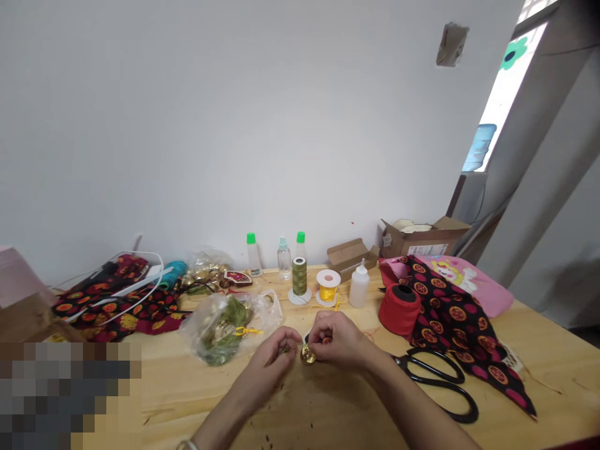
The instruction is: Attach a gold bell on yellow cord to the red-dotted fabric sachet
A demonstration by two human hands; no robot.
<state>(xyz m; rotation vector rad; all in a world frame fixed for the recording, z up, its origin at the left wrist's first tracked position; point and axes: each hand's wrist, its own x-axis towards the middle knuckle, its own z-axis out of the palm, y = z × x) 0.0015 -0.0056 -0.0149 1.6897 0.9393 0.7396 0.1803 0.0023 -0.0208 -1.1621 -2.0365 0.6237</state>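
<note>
Over the wooden tabletop (187,387), my right hand (337,340) pinches a small round gold ornament (308,355) between its fingertips. My left hand (274,359) meets it from the left, fingers closed on a wisp of green thread (284,350). Just left of my hands lies a clear plastic bag of green tassels (220,328) with a bit of yellow cord. Beyond them stand a spool of olive-green thread (299,276) and a spool of yellow cord (328,289). Black-handled scissors (435,382) lie to the right.
A red thread cone (399,309) stands on black-and-red printed cloth (450,312), with more cloth (117,306) at the far left. Plastic bottles (253,256), cardboard boxes (422,240), and a bag of gold ornaments (204,272) line the wall. A pixelated patch covers the lower left.
</note>
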